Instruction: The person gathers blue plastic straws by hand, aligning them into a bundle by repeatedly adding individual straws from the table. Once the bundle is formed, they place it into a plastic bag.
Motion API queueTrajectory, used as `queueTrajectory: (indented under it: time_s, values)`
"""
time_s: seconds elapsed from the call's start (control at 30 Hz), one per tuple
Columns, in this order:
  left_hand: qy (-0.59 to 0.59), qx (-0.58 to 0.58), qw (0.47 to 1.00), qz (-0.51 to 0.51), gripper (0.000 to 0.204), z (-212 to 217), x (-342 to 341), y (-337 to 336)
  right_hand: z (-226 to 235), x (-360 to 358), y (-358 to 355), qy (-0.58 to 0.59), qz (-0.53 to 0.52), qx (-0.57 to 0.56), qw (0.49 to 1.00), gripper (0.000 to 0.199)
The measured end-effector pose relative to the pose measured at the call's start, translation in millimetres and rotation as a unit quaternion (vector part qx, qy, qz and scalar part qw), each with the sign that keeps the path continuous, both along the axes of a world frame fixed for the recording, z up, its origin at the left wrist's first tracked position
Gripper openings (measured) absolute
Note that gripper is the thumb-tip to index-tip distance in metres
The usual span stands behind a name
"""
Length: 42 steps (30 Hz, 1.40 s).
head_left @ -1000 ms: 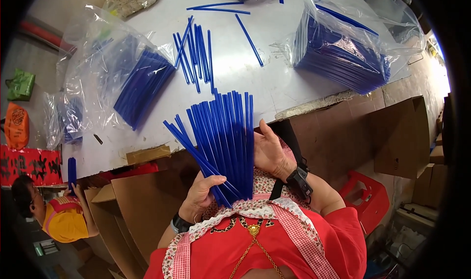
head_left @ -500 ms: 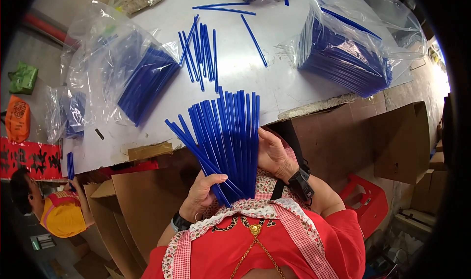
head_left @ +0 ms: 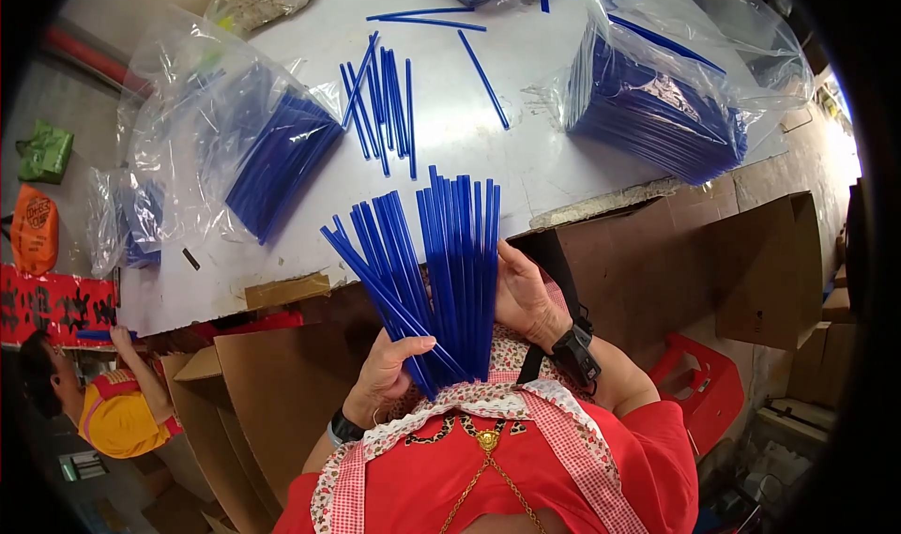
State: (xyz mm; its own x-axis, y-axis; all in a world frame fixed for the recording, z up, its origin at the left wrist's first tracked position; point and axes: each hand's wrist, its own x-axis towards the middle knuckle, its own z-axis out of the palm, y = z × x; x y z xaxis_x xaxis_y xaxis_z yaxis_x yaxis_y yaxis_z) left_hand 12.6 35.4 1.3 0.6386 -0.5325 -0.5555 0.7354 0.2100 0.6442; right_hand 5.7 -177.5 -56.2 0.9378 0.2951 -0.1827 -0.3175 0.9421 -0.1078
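Observation:
A fanned bunch of glossy blue plastic sticks (head_left: 455, 271) is held upright in front of my chest. My left hand (head_left: 387, 365) grips its lower left end, with the thumb across the front of several slanting sticks. My right hand (head_left: 524, 295) is closed around the bunch's right edge; its fingers are largely hidden behind the sticks. A gap parts the bunch at the top into a left and a right group. Beyond it, several loose sticks (head_left: 389, 98) of the same kind lie on the white table (head_left: 469, 159).
Clear plastic bags packed with blue sticks stand on the table, one bag (head_left: 282, 159) at left, another bag (head_left: 657, 102) at right. Cardboard boxes (head_left: 282, 384) sit below the table edge. A red plastic stool (head_left: 699, 384) is at right. A co-worker (head_left: 127, 403) in yellow is at far left.
The bunch has split, opening a gap between its left and right groups of sticks. Both my hands stay nearly in place. The co-worker's arm has risen, with blue sticks now held level.

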Motion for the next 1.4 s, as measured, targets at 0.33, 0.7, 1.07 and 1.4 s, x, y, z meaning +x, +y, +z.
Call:
queueTrajectory:
  time_s: [0.33, 0.7, 1.07, 1.4]
  values:
    - [-0.023, 0.008, 1.000, 0.012, 0.054, -7, -3, 3, 20, -4, 4, -0.039, 0.018, -0.032, 0.999, 0.065]
    - [-0.059, -0.001, 0.998, 0.029, 0.054, 0, -3, -8, 25, -7, 3, -0.045, 0.001, -0.049, 0.998, 0.071]
    - [-0.082, 0.041, 0.995, 0.036, 0.041, -7, -8, -10, 23, -8, 2, -0.027, -0.006, -0.046, 0.999, 0.066]
    - [-0.049, 0.034, 0.997, 0.047, 0.036, -10, -11, -7, 14, -10, 1, -0.010, -0.026, -0.052, 0.998, 0.055]
